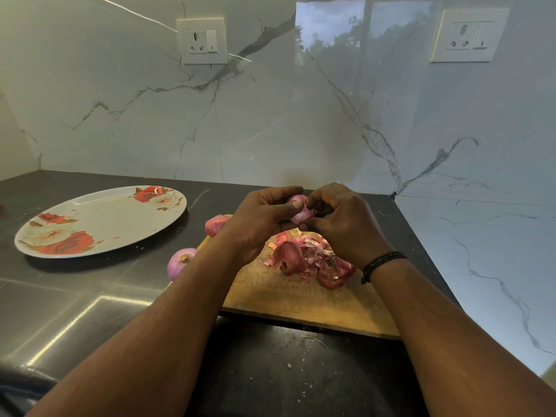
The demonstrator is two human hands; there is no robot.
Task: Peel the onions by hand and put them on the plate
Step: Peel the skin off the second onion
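A pale pink onion (301, 213) is held above the wooden cutting board (304, 305). My left hand (260, 222) grips it with the thumb across its top. My right hand (341, 224) pinches at its right side with curled fingers. Below the hands a heap of red onion skins (310, 260) lies on the board. Two more onions are on the counter left of the board: one (215, 224) partly behind my left hand, one (180, 261) beside my left forearm. The white plate with red roses (102, 218) sits to the left with no onion on it.
The dark counter (75, 311) meets marble walls at the back and on the right. Two wall sockets (202, 41) (469, 36) are set high on the wall. Small skin scraps dot the counter near the front.
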